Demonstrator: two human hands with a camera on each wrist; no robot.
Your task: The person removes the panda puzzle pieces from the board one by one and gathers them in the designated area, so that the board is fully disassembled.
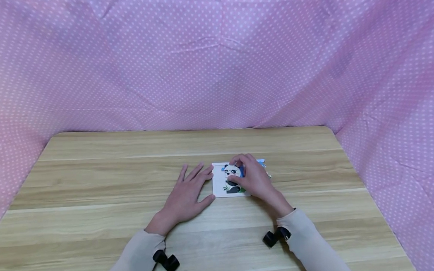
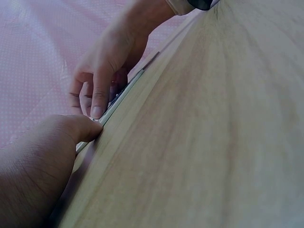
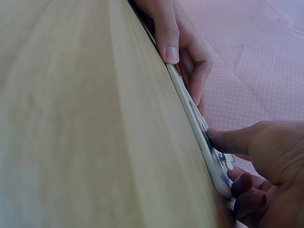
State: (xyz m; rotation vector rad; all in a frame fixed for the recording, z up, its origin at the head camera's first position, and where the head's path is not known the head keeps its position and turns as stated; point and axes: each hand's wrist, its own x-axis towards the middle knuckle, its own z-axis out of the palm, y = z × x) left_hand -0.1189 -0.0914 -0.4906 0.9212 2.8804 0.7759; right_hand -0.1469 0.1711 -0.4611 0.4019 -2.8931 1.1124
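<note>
A white puzzle board with a panda picture lies on the wooden table. My left hand lies beside its left edge, fingers spread, with the thumb and fingertips touching that edge. Over the panda, my right hand has thumb and fingers curved. In the right wrist view it pinches a small puzzle piece with a rounded tab, tilted just above the board. Part of the picture and the board's right side are hidden under the right hand.
Blue, notched puzzle edges show past the right hand at the board's right side. The light wooden table extends all around. Pink dotted cloth hangs behind and at the sides.
</note>
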